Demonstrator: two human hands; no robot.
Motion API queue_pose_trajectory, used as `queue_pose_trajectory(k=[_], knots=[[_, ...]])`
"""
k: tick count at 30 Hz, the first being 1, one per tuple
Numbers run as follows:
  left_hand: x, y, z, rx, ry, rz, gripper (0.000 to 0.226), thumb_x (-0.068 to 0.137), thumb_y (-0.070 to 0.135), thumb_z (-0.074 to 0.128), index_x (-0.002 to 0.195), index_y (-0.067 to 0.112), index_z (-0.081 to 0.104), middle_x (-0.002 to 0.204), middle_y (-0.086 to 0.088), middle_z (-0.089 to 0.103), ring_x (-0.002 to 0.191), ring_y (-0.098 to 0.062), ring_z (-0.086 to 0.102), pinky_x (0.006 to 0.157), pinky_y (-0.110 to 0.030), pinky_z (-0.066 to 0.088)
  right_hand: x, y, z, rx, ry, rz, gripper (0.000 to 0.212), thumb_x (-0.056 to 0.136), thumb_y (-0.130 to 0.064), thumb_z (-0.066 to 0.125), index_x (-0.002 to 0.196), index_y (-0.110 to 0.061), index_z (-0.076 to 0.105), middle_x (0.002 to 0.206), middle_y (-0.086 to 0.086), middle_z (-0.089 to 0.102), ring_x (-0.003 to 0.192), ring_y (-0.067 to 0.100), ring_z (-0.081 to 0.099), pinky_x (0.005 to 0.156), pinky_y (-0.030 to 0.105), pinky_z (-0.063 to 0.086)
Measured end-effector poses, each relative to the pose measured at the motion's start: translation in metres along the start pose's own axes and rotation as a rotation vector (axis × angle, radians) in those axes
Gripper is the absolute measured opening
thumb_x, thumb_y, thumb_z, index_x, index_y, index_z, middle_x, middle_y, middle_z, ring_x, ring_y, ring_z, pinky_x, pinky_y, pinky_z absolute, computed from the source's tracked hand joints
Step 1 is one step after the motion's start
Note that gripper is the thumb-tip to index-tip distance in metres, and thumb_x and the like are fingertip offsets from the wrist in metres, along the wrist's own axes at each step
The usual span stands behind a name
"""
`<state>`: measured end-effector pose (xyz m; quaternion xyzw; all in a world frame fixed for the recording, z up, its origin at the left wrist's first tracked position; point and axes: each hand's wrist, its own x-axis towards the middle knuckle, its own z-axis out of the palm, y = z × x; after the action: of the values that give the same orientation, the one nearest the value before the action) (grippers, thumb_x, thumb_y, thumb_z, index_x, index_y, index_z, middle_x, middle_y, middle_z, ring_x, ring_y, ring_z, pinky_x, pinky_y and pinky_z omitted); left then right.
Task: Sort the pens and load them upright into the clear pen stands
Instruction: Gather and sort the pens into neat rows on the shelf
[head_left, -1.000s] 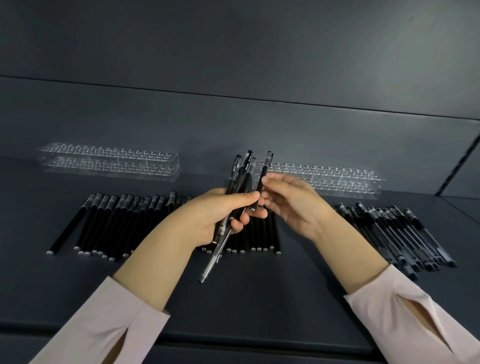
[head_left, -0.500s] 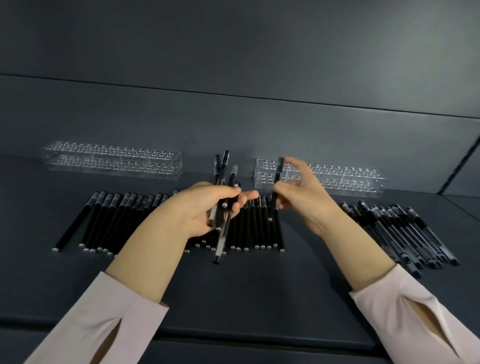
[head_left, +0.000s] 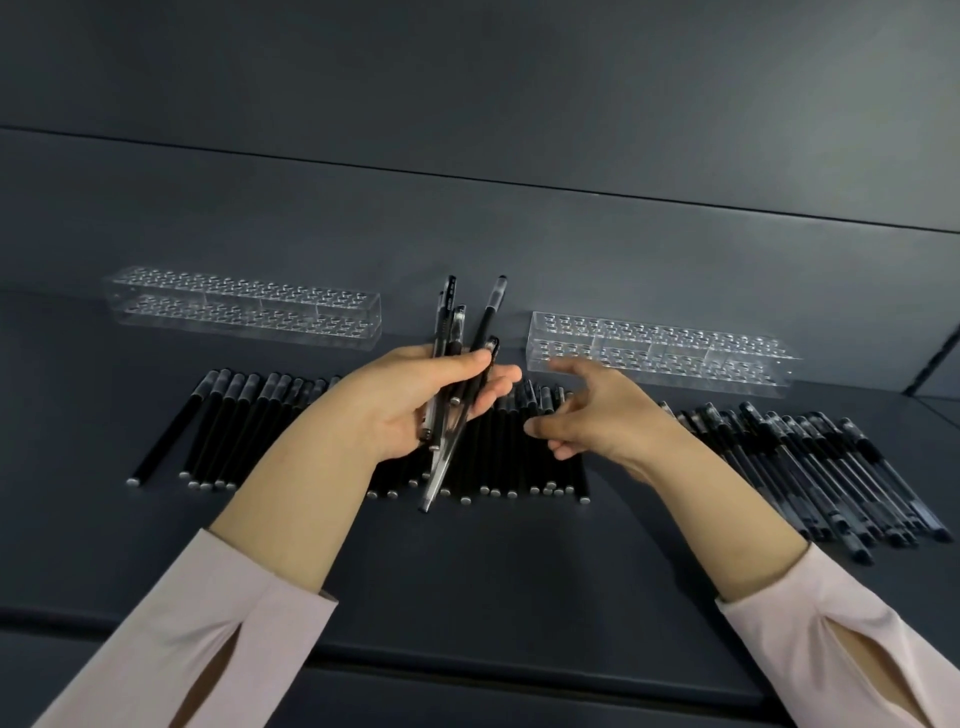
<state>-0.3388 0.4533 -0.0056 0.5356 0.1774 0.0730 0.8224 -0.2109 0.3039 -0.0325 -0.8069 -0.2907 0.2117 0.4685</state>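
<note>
1. I see the left hand clamped around a bundle of pens, fanned upward.
2. The right hand hovers just right, fingers loose, holding nothing.
3. Row of black pens lies beneath; left pen stand and right pen stand sit farther back.

No writing is legible on the pens or pen stands.

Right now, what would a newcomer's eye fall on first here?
The left hand at centre, gripping a fanned bundle of pens raised above the table, with the right hand open beside it. Next come the rows of black pens lying across the table and a looser heap at the right. Behind sit the clear left stand and right stand.
</note>
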Motion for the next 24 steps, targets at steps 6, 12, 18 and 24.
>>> queue_pose_trajectory(k=[6, 12, 18, 24], knots=[[0.002, -0.003, 0.001, 0.014, -0.027, -0.003, 0.018, 0.093, 0.008, 0.062, 0.106, -0.004, 0.065, 0.097, -0.017, 0.075, 0.081, -0.018, 0.075, 0.06, -0.021, 0.057, -0.002, -0.008, 0.001, 0.196, 0.122, -0.071, 0.021, 0.089, -0.022, 0.067, 0.105, -0.009, 0.064, 0.061, -0.001, 0.062, 0.051, 0.009, 0.057, 0.048, 0.018, 0.048], [0.001, -0.01, 0.005, 0.146, -0.13, -0.094, 0.02, 0.091, 0.011, 0.064, 0.108, 0.003, 0.069, 0.101, -0.016, 0.075, 0.082, -0.018, 0.074, 0.061, -0.023, 0.058, -0.003, -0.016, -0.003, 0.689, -0.064, -0.057, 0.011, 0.092, -0.02, 0.062, 0.086, -0.015, 0.069, 0.075, -0.003, 0.069, 0.062, 0.006, 0.06, 0.055, 0.016, 0.049], [0.004, -0.011, 0.006, 0.164, -0.147, -0.095, 0.018, 0.09, 0.012, 0.066, 0.106, 0.005, 0.07, 0.103, -0.014, 0.075, 0.079, -0.012, 0.073, 0.059, -0.02, 0.056, 0.0, -0.016, -0.004, 0.928, -0.025, -0.054, 0.008, 0.091, -0.007, 0.06, 0.085, -0.009, 0.064, 0.072, 0.002, 0.067, 0.064, 0.008, 0.064, 0.061, 0.018, 0.054], [0.007, -0.009, 0.003, -0.021, -0.07, -0.104, 0.018, 0.092, 0.008, 0.063, 0.103, -0.005, 0.064, 0.101, -0.018, 0.074, 0.071, -0.012, 0.071, 0.06, -0.02, 0.058, 0.009, -0.008, -0.029, 1.114, 0.369, -0.077, 0.01, 0.093, -0.005, 0.057, 0.085, -0.009, 0.056, 0.067, 0.0, 0.056, 0.058, 0.009, 0.054, 0.057, 0.018, 0.052]])
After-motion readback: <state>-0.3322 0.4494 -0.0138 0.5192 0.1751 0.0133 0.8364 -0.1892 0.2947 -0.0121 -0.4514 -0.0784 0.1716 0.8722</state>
